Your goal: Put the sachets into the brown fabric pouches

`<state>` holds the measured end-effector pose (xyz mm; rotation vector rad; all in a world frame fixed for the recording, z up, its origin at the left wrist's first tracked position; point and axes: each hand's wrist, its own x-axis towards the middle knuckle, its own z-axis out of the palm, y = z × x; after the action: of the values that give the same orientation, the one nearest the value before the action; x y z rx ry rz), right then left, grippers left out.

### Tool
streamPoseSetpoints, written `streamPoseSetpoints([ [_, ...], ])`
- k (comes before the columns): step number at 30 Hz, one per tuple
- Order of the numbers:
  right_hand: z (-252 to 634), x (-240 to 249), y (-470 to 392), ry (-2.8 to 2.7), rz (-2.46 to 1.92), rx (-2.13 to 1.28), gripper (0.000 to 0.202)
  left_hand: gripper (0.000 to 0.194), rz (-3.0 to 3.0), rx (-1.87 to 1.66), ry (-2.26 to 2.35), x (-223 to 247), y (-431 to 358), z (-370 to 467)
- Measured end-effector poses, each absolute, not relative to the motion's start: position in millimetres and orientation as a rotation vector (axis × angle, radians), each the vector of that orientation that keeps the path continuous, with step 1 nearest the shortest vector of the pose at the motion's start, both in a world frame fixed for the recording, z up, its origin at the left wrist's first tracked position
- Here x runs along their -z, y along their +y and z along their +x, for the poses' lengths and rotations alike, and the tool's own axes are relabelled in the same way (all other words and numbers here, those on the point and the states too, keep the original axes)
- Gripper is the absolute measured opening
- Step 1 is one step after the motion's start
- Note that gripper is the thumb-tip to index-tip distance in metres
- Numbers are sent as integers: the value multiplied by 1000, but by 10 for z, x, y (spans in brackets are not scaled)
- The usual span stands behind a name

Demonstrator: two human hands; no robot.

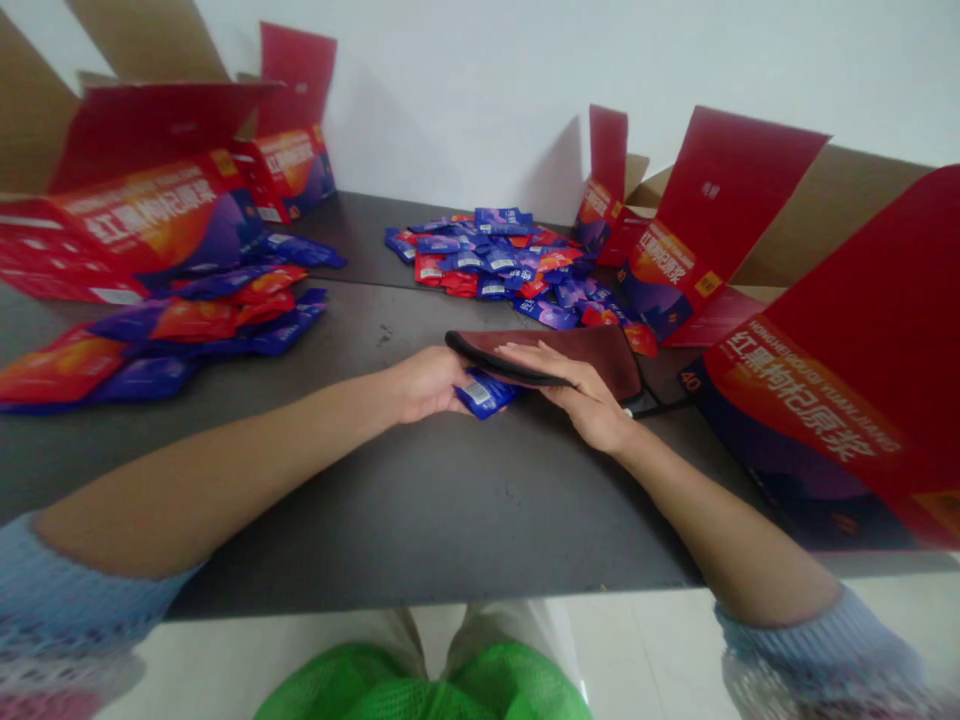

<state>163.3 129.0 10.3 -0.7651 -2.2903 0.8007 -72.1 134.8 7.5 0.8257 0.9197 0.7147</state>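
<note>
My left hand (431,385) is closed on a blue sachet (486,393) with a white barcode label, its fingertips partly hidden under a brown pouch. The brown pouch (600,355), flat and edged in black, tilts up at its left end above the sachet. My right hand (581,390) lies across the pouch's near edge. Its fingers stretch over the top, and the thumb side is below the black edging. Just behind the pouch is a pile of blue and red sachets (502,260) on the dark grey table (450,500).
Blue and red sachets (172,325) also lie in overlapping rows at the left. Open red cartons (165,215) stand behind them, flaps raised. More open cartons line the right side, the nearest carton (825,400) reaching the front edge. A white wall (465,100) rises behind.
</note>
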Motion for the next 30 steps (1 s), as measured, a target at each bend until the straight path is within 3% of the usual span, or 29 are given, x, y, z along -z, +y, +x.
streamPoseSetpoints([
  [5, 1465, -81, 1100, -2549, -779, -489, 60, 25, 818, -684, 874, -99, 1378, -693],
  [13, 1493, 27, 1231, -2618, -511, -453, 67, 32, 828, -634, 867, -83, 1430, -755],
  [22, 1602, -65, 1503, -2704, -798, -355, 72, 55, 831, -505, 718, -34, 1515, -903],
  [30, 1861, -103, 1571, -2618, -1034, -112, 67, 42, 841, -406, 581, 25, 1603, -1001],
])
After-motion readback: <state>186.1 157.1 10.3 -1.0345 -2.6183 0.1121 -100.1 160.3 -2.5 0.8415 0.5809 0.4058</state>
